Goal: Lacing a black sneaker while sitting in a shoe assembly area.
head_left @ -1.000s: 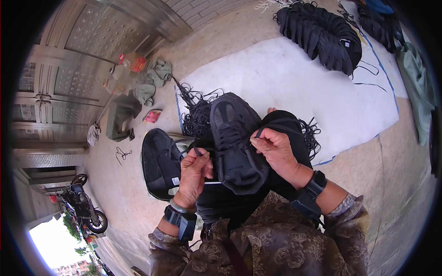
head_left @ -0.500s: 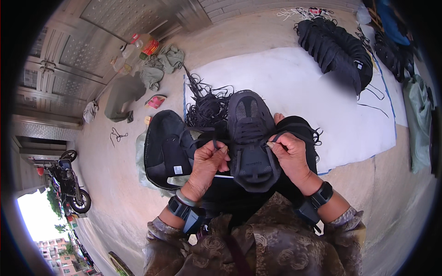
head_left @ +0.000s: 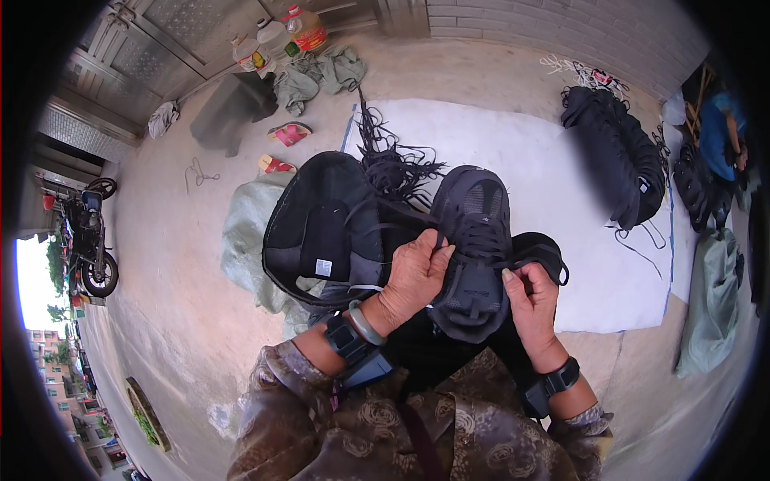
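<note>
A black sneaker rests on my lap, toe pointing away, with a black shoelace threaded through its upper eyelets. My left hand is closed at the sneaker's left edge, thumb and fingers pinching the lace. At the right edge my right hand also pinches the lace between thumb and forefinger. Close by on the left lies a black shoe upper with a small white label inside. A tangled heap of black laces lies beyond, between the upper and the sneaker.
A white sheet covers the floor ahead. Stacked black shoe uppers stand on it at the far right. Greenish sacks lie left and right. Slippers, bottles and a motorcycle are farther left; a person in blue is at far right.
The view has swung left and tilted up, so the sneaker and both hands sit farther right in it. My left hand has come closer to the laces; both hands still pinch.
</note>
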Demonstrator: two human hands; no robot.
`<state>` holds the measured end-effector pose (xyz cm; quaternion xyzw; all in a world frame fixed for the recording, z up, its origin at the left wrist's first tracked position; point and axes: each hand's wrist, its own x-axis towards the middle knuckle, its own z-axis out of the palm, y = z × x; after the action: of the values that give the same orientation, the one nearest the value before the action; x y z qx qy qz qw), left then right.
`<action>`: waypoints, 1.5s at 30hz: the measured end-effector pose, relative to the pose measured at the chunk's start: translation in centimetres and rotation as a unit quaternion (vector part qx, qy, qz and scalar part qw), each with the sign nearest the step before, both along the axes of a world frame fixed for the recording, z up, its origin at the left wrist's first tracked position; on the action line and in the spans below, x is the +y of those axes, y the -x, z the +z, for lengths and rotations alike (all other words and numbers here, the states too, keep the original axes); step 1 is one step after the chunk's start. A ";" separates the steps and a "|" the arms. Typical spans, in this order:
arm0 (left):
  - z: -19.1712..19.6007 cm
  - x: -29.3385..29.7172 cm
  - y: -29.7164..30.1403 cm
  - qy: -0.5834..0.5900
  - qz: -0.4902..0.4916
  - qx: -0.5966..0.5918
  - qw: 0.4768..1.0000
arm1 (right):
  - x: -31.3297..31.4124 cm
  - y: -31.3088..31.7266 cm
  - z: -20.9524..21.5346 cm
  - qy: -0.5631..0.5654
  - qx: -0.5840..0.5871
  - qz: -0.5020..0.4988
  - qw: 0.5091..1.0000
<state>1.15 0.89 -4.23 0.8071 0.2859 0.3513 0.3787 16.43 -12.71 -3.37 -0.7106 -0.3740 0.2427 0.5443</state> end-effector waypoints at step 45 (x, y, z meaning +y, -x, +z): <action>3.5 -2.2 0.7 -0.112 -0.048 0.085 0.989 | -17.5 -6.2 -0.8 0.164 -0.292 0.066 0.940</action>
<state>0.47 -1.31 -0.70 0.8841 0.2371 0.2923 0.2770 22.64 -30.24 -4.22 -0.8030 -0.5181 0.1178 0.2699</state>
